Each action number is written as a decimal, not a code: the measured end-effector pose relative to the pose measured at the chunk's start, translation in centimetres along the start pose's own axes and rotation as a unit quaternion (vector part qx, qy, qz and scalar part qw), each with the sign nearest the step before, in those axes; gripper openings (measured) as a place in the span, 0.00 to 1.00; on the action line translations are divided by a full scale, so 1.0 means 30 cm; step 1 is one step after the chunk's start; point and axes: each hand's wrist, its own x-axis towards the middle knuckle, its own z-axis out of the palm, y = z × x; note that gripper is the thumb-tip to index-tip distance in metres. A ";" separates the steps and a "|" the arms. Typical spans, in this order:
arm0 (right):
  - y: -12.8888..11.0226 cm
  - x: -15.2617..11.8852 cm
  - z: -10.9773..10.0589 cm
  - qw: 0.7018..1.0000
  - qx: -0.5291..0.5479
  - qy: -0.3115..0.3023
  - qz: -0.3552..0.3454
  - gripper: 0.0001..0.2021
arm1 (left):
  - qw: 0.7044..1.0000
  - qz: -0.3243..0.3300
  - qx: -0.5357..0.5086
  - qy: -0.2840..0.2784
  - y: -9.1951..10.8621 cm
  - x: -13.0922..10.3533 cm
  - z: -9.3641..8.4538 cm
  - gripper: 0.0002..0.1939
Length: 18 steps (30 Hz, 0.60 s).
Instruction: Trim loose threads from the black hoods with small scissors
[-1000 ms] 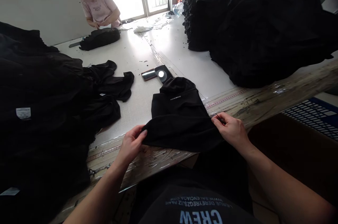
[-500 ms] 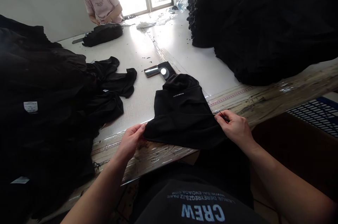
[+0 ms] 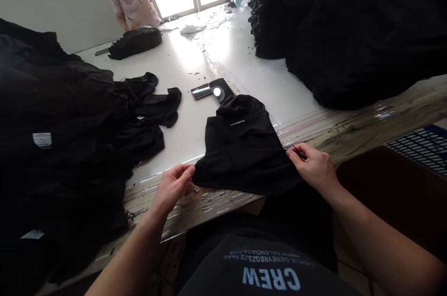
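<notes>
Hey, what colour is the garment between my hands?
The garment is black with pale lettering, seen in the head view.

One left hand [image 3: 175, 185] and one right hand [image 3: 313, 164] are holding one black garment [image 3: 244, 161]. Two flat objects [image 3: 200, 91] are lying together, three pale labels [image 3: 42, 140] are showing, two dark heaps [image 3: 63, 100] are rising (the right one possibly merging several stacks), and one co-worker [image 3: 131, 0], one bundle [image 3: 136, 43] and one crate [image 3: 419, 149] are appearing.

ROCKBROS, in small pale capitals, stands on the black hooded garment [image 3: 240, 140] before me. CREW, in large light capitals upside down from here, marks the near dark shirt [image 3: 270, 255]; its smaller lines are unclear. The white label [image 3: 42, 140] on the left black garment pile [image 3: 70, 100] and the far pink shirt [image 3: 132, 3] bear illegible print.
</notes>
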 end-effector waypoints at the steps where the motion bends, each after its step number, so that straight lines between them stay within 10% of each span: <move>1: 0.006 0.001 0.003 1.000 -0.003 0.000 0.000 0.10 | 1.000 0.004 0.025 0.003 0.001 -0.006 -0.001 0.20; 12: -0.095 -0.058 0.013 0.955 -0.054 0.167 -0.238 0.11 | 0.967 -0.038 -0.250 -0.009 0.039 -0.042 0.079 0.15; 18: -0.176 -0.111 -0.002 0.970 0.075 0.032 -0.229 0.10 | 0.945 -0.060 -0.321 -0.010 0.067 -0.050 0.132 0.12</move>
